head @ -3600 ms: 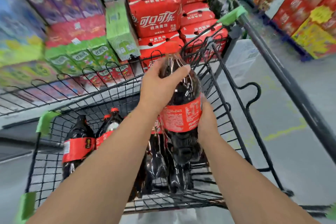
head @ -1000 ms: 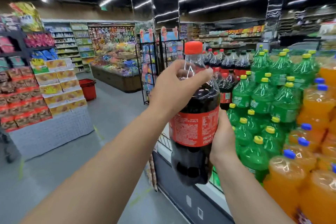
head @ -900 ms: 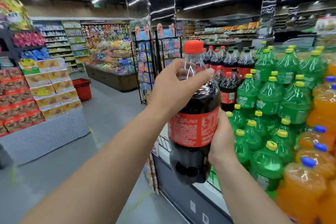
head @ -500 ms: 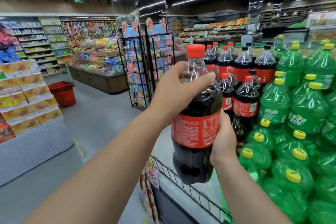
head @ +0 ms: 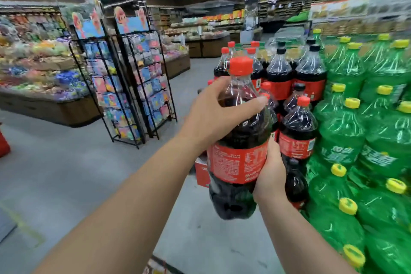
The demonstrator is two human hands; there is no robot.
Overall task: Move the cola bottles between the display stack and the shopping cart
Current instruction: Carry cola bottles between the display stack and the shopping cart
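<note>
I hold one large cola bottle [head: 239, 140] upright in front of me, dark with a red cap and red label. My left hand [head: 213, 115] grips its upper shoulder, thumb across the front. My right hand [head: 270, 175] grips the label and lower body from the right. Just behind and right of it rises the display stack of cola bottles [head: 295, 122], several with red or black caps. The held bottle hangs at the stack's left edge, above the floor. The shopping cart is out of view.
Green soda bottles [head: 364, 151] with yellow caps fill the right side. Two black wire racks [head: 131, 93] of packets stand left of centre on the grey floor [head: 77, 173]. A produce counter [head: 40, 86] runs along the far left. A red carton [head: 201, 171] sits at the stack's foot.
Carried in both hands with the same grip, the bottle has come closer to the cola stack, now right behind it. The view has swung left and the orange bottles have dropped out.
</note>
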